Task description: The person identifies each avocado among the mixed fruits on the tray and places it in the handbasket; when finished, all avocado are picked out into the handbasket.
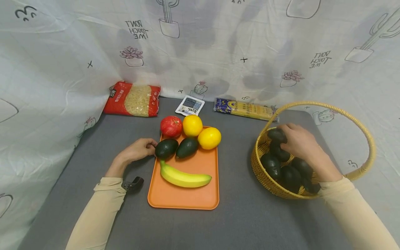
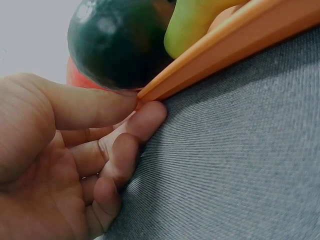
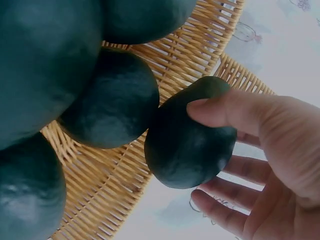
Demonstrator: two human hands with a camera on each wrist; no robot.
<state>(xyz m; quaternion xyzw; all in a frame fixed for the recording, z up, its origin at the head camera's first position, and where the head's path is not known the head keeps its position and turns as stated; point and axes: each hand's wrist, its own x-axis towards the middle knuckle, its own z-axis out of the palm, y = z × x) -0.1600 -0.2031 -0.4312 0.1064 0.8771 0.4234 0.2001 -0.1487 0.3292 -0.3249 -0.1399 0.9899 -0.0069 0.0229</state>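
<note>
My left hand (image 1: pixel 137 151) pinches the left rim of the orange tray (image 1: pixel 184 199), thumb above and fingers below in the left wrist view. Beside it on the tray lie two dark green avocados (image 1: pixel 166 149), with a banana (image 1: pixel 184 177) in front of them. A red pomegranate (image 1: pixel 171 126) and two yellow lemon-like fruits (image 1: pixel 209 138) sit along the tray's far end. Over the far left rim of the wicker basket (image 1: pixel 259 166), my right hand (image 1: pixel 298 140) grips an avocado (image 3: pixel 187 145) between thumb and fingers. Several more avocados (image 1: pixel 290 177) fill the basket.
At the back of the grey table (image 1: pixel 125 215) lie a red bag of pasta (image 1: pixel 137 99), a small white packet (image 1: pixel 190 105) and a pack of long noodles (image 1: pixel 245 109). The basket's tall handle (image 1: pixel 359 128) arches to the right of my right hand. A printed curtain (image 1: pixel 212 41) hangs behind.
</note>
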